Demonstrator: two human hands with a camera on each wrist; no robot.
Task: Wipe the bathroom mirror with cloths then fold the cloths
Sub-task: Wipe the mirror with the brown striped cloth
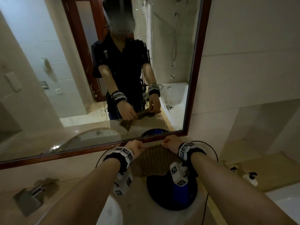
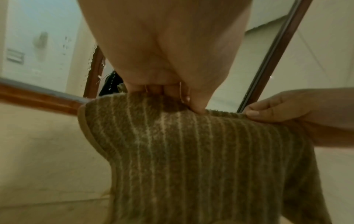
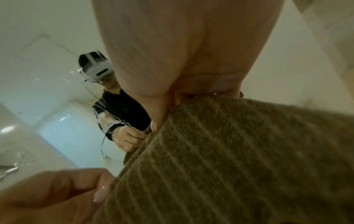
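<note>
A brown cloth with pale stripes (image 1: 153, 157) hangs spread between my two hands, just below the mirror's lower edge. My left hand (image 1: 137, 146) pinches its top left corner, and my right hand (image 1: 168, 142) pinches the top right corner. In the left wrist view the cloth (image 2: 201, 159) drops from my left hand (image 2: 182, 98), with my right hand (image 2: 272, 112) pinching the same top edge. In the right wrist view the cloth (image 3: 229, 159) fills the lower right under my right hand (image 3: 161, 121), and my left hand (image 3: 80, 186) holds its edge. The wood-framed mirror (image 1: 197, 65) shows wet streaks.
A dark bowl with a blue object (image 1: 178, 192) sits on the counter under the cloth. A chrome tap (image 1: 30, 194) stands at the lower left beside the white basin (image 1: 112, 213). Pump bottles (image 1: 250, 177) stand at the right near a cream wall.
</note>
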